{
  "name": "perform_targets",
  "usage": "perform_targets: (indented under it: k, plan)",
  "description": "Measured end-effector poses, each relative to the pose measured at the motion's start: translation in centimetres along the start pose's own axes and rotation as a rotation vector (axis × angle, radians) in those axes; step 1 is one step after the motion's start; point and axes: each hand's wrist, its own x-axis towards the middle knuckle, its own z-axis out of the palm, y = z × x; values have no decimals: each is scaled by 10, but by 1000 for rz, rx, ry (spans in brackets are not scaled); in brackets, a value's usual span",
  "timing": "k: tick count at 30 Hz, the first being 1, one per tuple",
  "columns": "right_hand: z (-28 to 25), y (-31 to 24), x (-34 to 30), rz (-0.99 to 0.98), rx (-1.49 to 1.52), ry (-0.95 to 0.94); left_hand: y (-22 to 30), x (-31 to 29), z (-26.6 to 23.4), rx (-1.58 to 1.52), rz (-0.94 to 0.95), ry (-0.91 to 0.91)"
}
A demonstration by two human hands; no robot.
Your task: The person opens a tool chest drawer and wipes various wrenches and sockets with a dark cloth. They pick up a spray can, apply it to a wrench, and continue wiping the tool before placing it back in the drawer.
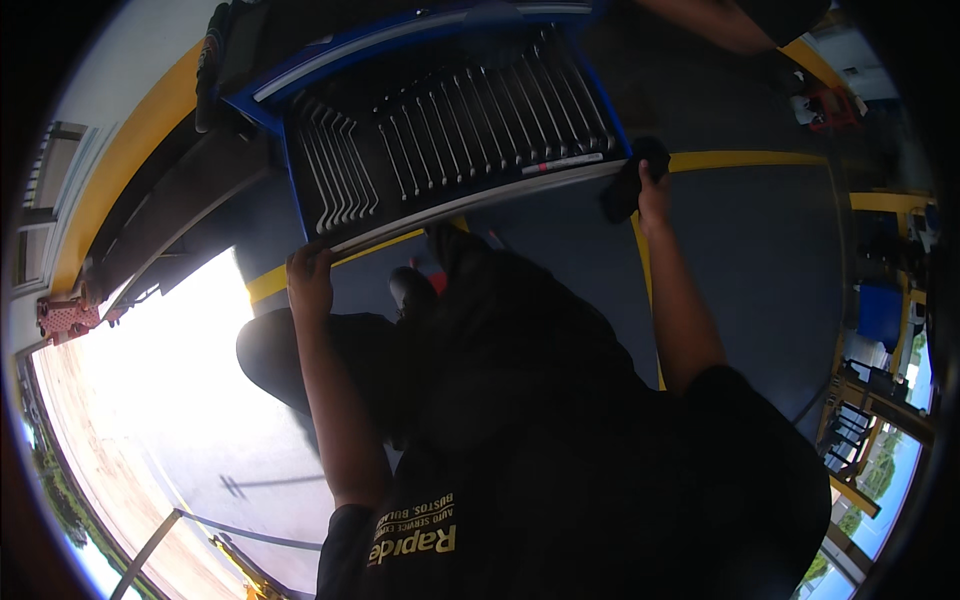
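An open blue tool drawer (470, 197) is pulled out in front of me, its pale front edge facing my body. Inside lies a row of silver combination wrenches (480, 125), with several bent-ended wrenches (335, 165) grouped at the left. A slim marker-like item (570, 162) rests near the front right. My left hand (310, 283) is closed on the drawer's front edge by its left corner. By the right corner, my right hand (653, 198) grips a dark, soft-looking bundle, seemingly a black cloth (628, 188); its exact kind is hard to make out.
Another person's forearm (715, 22) shows at the top right, beyond the drawer. Yellow lines (740, 160) cross the grey floor (750, 250). Bright daylight falls on the left floor. A blue bin (880, 312) and metal racks stand far right.
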Motion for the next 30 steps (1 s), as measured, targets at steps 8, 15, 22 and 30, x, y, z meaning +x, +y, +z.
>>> perform_targets:
  k: [8,15,22,30]
  plan:
    - [-4,-45,6,-517,-526,84,9,-6,-7,-80,-126,64]
    - [95,-123,-130,-1264,-1119,-665,16,-14,-55,-490,-259,477]
    - [192,-133,-166,-1402,-766,-909,18,-18,-71,-1111,-193,558]
    - [309,-143,-262,-1583,-657,-960,16,-4,-65,-1176,-194,585]
